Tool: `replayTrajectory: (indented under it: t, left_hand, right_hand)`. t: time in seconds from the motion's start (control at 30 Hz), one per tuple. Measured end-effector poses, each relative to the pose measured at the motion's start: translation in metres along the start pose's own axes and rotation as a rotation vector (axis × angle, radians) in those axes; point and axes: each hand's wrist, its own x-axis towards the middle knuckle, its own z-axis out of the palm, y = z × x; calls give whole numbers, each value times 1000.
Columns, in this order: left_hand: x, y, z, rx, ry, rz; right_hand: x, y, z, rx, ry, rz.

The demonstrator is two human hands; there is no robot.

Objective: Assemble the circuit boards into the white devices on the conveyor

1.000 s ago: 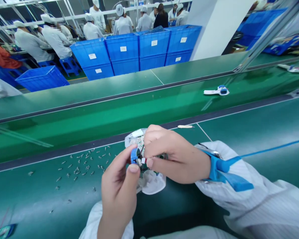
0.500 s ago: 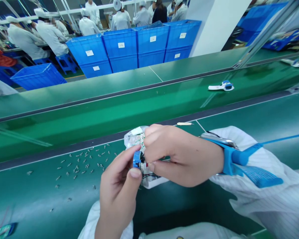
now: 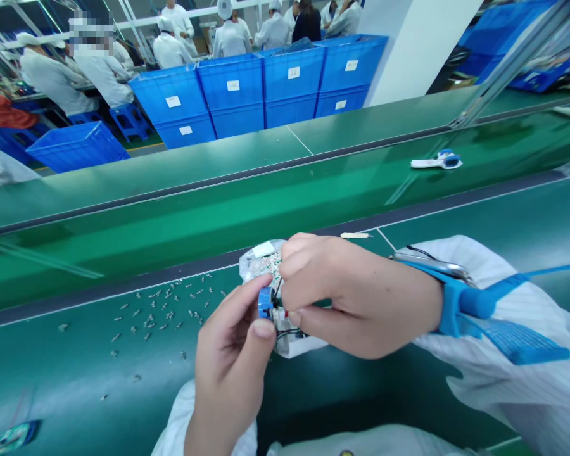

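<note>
A small circuit assembly (image 3: pixel 272 310) with a blue plastic end, thin black wires and a white shell sits between the left hand (image 3: pixel 230 361) and the right hand (image 3: pixel 361 297), both grips closed on it from either side over the green rubber-matted desk (image 3: pixel 76 386). Tiny silvery metal parts (image 3: pixel 156 310) lie scattered on the desk just left of it.

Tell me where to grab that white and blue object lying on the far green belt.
Take the white and blue object by its long, narrow white handle, coming from above on the near side. It lies flat on the green belt, and the handle sticks out clear of the bulkier blue end.
</note>
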Motion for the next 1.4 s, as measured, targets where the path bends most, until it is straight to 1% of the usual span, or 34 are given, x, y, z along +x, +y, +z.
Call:
replayTrajectory:
  t: [0.13,0.33,0.43,0.5,0.73,0.87,1.0,1.2,1.27,1.4]
  left_hand:
    - [2,1,-1,68,-9,34]
    - [4,6,-4,319,-53,188]
    - [4,7,-5,478,-77,288]
    - [4,7,-5,539,-87,343]
    - [4,4,-6,627,-82,481]
    - [3,4,-8,665,-66,543]
    - [3,5,-10,685,-81,530]
    - [-1,4,-3,722,-60,459]
    - [-6,4,2,725,-48,392]
    - [-16,10,11,691,20,186]
  right_hand:
    - [1,-2,-1,-43,-26,4]
    - [3,-4,0,-67,-73,47]
    - [3,-3,1,-47,-64,61]
    - [3,-3,1,-24,-55,73]
    - [2,-7,1,-8,-52,88]
    - [4,-10,0,-48,-87,82]
    - [6,-13,-1,-101,-125,99]
    - [5,-14,1,-118,-106,124]
    - [5,-16,2,-127,-128,144]
    - [4,-21,3,-147,-138,176]
